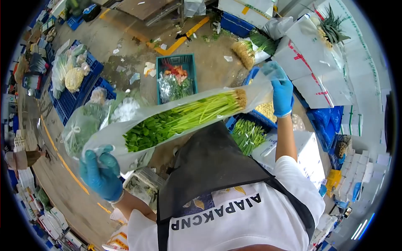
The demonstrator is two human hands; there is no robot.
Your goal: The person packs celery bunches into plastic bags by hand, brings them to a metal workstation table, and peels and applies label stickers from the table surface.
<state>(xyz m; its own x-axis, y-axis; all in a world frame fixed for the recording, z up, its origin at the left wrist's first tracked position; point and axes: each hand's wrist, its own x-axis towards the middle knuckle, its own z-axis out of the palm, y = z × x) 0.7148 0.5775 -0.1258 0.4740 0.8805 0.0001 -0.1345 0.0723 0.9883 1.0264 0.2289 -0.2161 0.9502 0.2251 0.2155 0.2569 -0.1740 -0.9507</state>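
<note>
A long clear plastic bag [255,95] is stretched across in front of my apron. Inside it lies a bunch of leafy greens [184,119] that looks like celery, its leaves to the left and its brown roots to the right. My left hand [100,171], in a blue glove, grips the bag's left end. Raised higher, my right hand [281,92], also gloved in blue, is closed on the bag's gathered right end. Bagged greens [81,129] with a knotted top sit just beyond my left hand.
On the floor ahead stands a green crate [194,73] with scraps. Blue pallets [69,100] bear bagged vegetables at left. To the right are green bundles [247,136], rooted greens [247,52] and stacked white boxes [301,62]. A person's arm [35,157] shows at far left.
</note>
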